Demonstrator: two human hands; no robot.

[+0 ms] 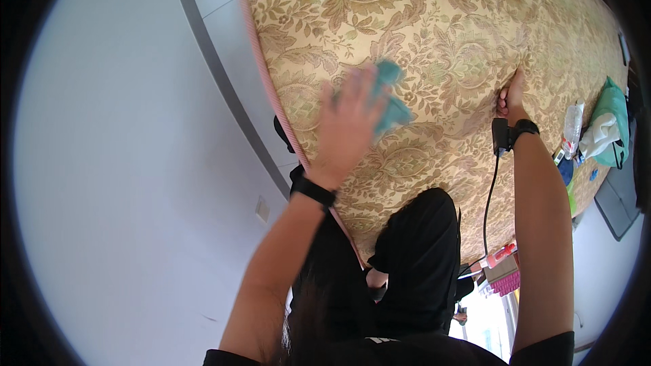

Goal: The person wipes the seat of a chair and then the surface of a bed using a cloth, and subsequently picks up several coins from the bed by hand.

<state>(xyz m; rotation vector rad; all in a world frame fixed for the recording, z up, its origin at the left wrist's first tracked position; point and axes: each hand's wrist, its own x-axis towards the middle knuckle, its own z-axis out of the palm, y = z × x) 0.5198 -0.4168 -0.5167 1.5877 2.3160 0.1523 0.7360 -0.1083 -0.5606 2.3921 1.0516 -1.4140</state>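
Note:
A mattress (468, 35) with a beige and green floral cover and pink piped edge fills the middle of the head view. My left hand (351, 117), blurred, lies flat with fingers spread over a teal cloth (390, 107) on the mattress, near its left edge. Part of the cloth is hidden beneath the palm and fingers; whether they grip it cannot be told. My right hand (510, 96) rests on the mattress to the right with its fingers curled in and the thumb side up; nothing shows in it. Both wrists wear black bands, the right one with a small cabled box.
A white wall (127, 127) with a grey skirting strip stands at left. Along the right side of the mattress lie a clear plastic bottle (573, 124) and a green bag (610, 137) with white cloth. My black-clad knee (427, 223) rests on the mattress. A black cable (490, 203) hangs from my right wrist.

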